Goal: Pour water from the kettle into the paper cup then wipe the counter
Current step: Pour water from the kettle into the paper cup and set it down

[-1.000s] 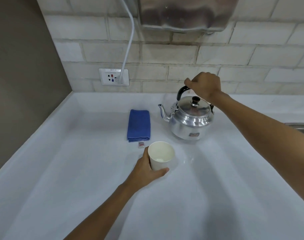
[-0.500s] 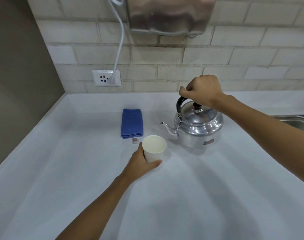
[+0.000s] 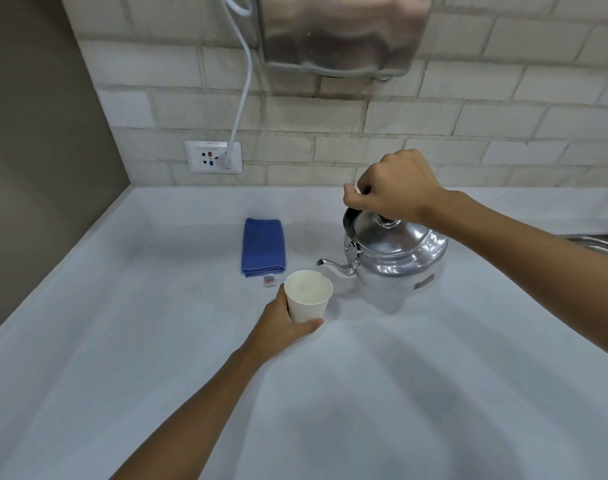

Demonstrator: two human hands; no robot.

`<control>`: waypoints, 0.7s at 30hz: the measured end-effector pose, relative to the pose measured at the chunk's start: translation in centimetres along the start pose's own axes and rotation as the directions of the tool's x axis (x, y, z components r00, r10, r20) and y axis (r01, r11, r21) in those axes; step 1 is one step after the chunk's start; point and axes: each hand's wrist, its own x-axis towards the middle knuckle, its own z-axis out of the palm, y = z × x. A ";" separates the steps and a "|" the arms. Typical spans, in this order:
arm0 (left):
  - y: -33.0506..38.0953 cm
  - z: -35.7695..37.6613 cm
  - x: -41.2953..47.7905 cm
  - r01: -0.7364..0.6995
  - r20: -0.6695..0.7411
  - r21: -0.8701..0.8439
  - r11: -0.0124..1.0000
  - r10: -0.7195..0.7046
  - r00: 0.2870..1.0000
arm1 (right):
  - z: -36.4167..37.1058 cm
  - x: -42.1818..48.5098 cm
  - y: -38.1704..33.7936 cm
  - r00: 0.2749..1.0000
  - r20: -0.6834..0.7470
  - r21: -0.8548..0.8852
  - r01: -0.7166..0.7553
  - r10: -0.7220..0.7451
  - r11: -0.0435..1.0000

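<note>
The near half of the white worktop (image 3: 365,410) lies bare. The left hand (image 3: 278,329) wraps the paper cup (image 3: 307,295), standing upright mid-worktop. Just right, the kettle (image 3: 394,254) tilts, spout close above the cup's rim, its handle gripped by the right hand (image 3: 392,187). A folded blue cloth (image 3: 263,247) lies behind the cup, clear of the back wall.

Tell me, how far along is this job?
Early. Done: right hand grips the kettle handle; left hand steadies the paper cup. In hand: spout nearing the cup, no water visible. Left: pouring, then wiping with the folded blue cloth.
</note>
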 end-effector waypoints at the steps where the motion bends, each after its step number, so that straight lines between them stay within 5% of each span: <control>1: 0.0 0.0 0.0 -0.001 0.001 -0.001 1.000 0.001 1.000 | -0.2 0.0 -0.2 1.000 0.000 -0.003 0.009 -0.009 1.000; 21: -0.3 0.1 0.2 -0.001 -0.004 0.018 1.000 0.001 1.000 | -1.8 0.4 -1.7 0.993 0.032 -0.075 0.116 -0.114 0.990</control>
